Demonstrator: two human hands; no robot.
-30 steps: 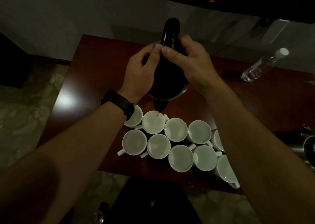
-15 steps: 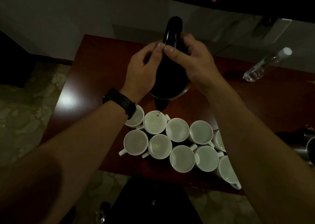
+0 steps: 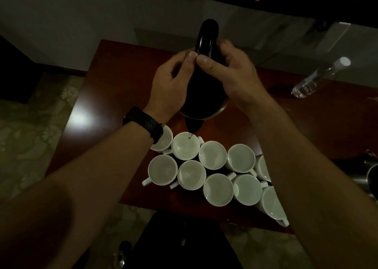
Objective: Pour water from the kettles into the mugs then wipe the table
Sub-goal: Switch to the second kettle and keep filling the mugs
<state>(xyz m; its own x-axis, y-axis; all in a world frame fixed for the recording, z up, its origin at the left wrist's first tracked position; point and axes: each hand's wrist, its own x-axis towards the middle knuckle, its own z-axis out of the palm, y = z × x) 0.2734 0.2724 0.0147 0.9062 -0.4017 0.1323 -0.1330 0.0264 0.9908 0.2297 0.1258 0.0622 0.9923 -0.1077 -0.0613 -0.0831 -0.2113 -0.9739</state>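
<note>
A black kettle (image 3: pixel 204 88) is tipped forward above the dark red table (image 3: pixel 114 88), spout down. My left hand (image 3: pixel 171 86) grips its left side and my right hand (image 3: pixel 235 76) grips its right side near the handle. A thin stream of water falls from the spout into a white mug (image 3: pixel 185 146) in the back row. Several more white mugs (image 3: pixel 217 190) stand packed in two rows toward the near edge; my right forearm hides part of the rightmost ones.
A clear plastic bottle (image 3: pixel 319 78) with a white cap lies at the back right of the table. A metal kettle (image 3: pixel 371 172) shows at the right edge. Patterned carpet lies left of the table, a wall behind it.
The kettle and both hands have stayed almost still over the same mug while the water keeps running; the view has shifted only slightly.
</note>
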